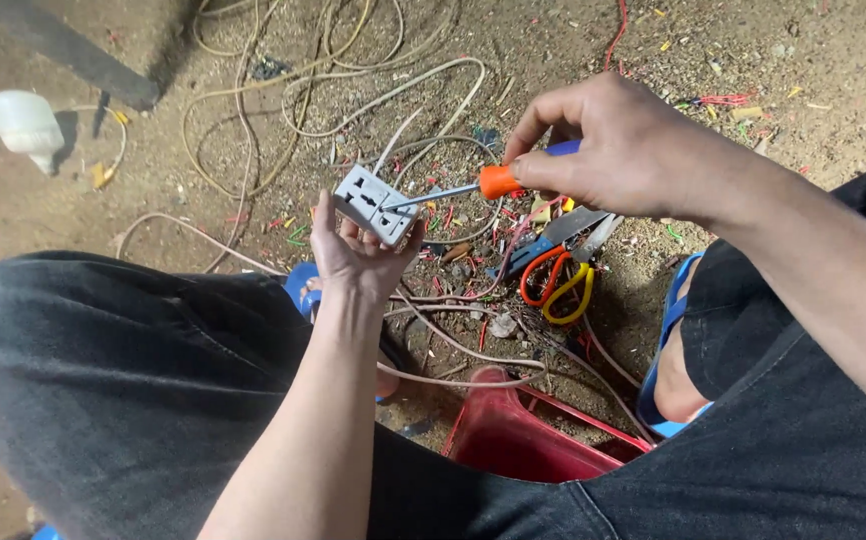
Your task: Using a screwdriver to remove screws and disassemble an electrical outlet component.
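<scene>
left hand (358, 255) cups the white socket (377, 204); right hand (608, 145), at 3 o'clock, grips the screwdriver (453, 189). its tip may slip and jab the palm.

Socket (375, 203): we noted smooth white plastic, slightly glossy.
Screwdriver (473, 185): orange and blue plastic handle, bright metal shaft.
Ground (823, 60): rough, matt dirt.
Trousers (103, 370): matt dark cloth.
Stool (513, 440): glossy red plastic.
</scene>
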